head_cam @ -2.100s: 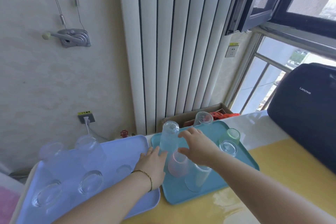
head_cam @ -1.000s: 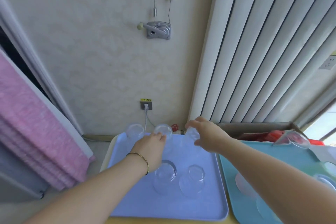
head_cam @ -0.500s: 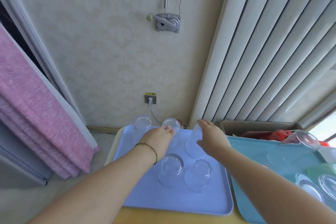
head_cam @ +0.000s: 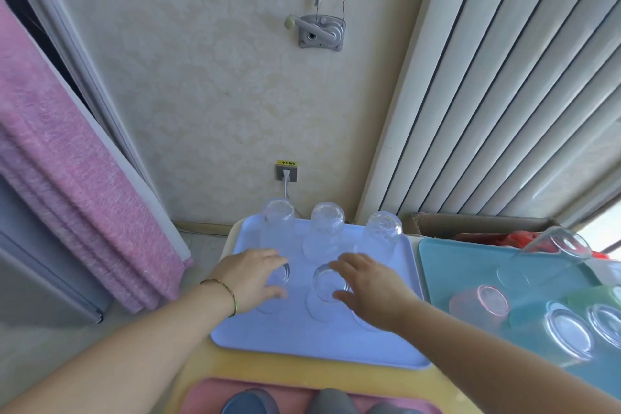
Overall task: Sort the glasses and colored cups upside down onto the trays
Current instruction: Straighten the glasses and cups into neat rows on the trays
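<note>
A lavender tray (head_cam: 302,336) holds several clear glasses upside down. Three stand in its back row (head_cam: 325,225). My left hand (head_cam: 250,277) curls round the front-left glass (head_cam: 285,274). My right hand (head_cam: 368,286) hovers with relaxed, spread fingers beside the middle front glass (head_cam: 325,282) and hides what is under its palm. To the right, a teal tray (head_cam: 450,262) carries an upturned pink cup (head_cam: 479,304), a blue cup (head_cam: 524,318), a green cup (head_cam: 593,297) and more clear glasses (head_cam: 568,334).
Both trays sit on a yellow table (head_cam: 302,371) against the wall. A cardboard box (head_cam: 470,223) with red contents stands behind the teal tray. A pink curtain (head_cam: 67,178) hangs at the left. A pink tray (head_cam: 208,397) with grey items lies at the near edge.
Both hands have drawn back from the back row of glasses to the front row. The glass the right hand held now stands free at the back right.
</note>
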